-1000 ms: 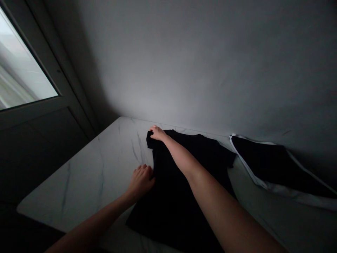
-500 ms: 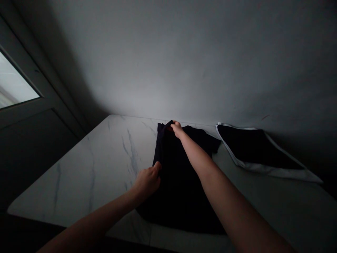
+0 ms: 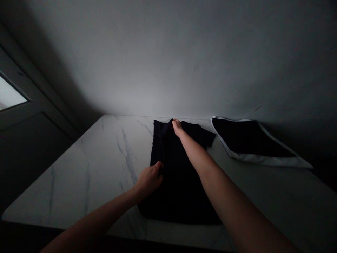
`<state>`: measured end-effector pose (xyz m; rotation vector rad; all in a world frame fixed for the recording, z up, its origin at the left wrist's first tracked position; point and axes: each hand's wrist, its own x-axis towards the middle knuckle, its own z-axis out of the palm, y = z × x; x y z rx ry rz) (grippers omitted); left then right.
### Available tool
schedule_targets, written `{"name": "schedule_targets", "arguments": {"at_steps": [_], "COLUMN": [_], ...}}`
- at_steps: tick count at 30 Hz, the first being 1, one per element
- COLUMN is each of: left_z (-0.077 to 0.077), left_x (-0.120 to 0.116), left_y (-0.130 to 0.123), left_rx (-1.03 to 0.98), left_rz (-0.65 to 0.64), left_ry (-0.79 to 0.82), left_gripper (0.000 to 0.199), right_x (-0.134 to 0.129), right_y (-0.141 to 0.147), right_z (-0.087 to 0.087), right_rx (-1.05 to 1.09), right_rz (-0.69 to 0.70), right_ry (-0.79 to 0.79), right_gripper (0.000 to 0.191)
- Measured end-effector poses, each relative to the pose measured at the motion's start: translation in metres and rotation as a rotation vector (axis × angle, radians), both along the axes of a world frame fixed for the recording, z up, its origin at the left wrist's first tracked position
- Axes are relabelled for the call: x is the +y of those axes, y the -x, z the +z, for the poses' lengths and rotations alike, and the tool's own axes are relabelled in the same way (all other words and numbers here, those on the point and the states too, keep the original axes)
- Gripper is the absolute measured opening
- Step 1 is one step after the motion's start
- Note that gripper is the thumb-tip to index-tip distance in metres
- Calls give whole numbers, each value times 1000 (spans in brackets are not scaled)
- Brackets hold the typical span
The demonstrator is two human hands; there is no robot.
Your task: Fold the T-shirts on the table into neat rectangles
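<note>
A black T-shirt (image 3: 179,182) lies flat on a white marble-topped table (image 3: 79,175), its collar (image 3: 163,125) toward the wall (image 3: 168,59) and its hem (image 3: 179,220) toward the person. The garment's long axis runs roughly straight away from the person. Its near edge stops short of the table's near edge, and its far edge lies close to the wall side of the table.

Right hand (image 3: 177,128): positioned at the top of the shirt, beside the collar. The hand is closed to a pinch on the cloth at that point, with the forearm lying diagonally above the shirt's body.

Left hand (image 3: 149,180): positioned about midway along the shirt's left edge. The fingers are curled, and the fingertips (image 3: 158,165) touch the edge of the cloth. Low light prevents confirming whether the fabric is pinched or only touched.

The two hands are well apart, and the shirt stretches between them along its left side. That side looks folded inward, though the dark fabric hides the exact line of any fold. One short sleeve (image 3: 209,140) projects to the right.

A flat black cloth with white trim (image 3: 250,140) lies on the table to the right, well clear of both hands. A window (image 3: 9,96) appears at far left.
</note>
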<state>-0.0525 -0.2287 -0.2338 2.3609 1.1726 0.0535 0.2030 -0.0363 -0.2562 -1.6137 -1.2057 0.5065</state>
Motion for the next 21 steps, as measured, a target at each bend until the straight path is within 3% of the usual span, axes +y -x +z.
{"name": "schedule_targets", "arguments": {"at_steps": [5, 7, 9, 12, 15, 17, 21], "left_z": [8, 16, 23, 32, 38, 39, 32], "left_x": [18, 42, 80, 152, 223, 258, 301], "left_y": [5, 6, 3, -16, -44, -63, -88], "left_rx": [-48, -62, -50, -9, 44, 73, 135], "left_rz": [-177, -232, -223, -137, -42, -15, -43], "left_ry": [161, 288, 306, -37, -358, -417, -401], "left_gripper": [40, 45, 39, 31, 34, 37, 32], "right_x": [-6, -9, -12, -17, -22, -25, -29], "right_y": [-2, -1, 1, 2, 1, -2, -7], "right_z": [5, 7, 8, 8, 6, 2, -3], "right_rx": [24, -8, -40, -138, -274, -315, -327], "right_rz": [-69, -67, -67, -45, 11, 45, 68], "right_ry": [114, 118, 116, 103, 109, 113, 98], "right_gripper": [30, 32, 33, 27, 13, 8, 21]}}
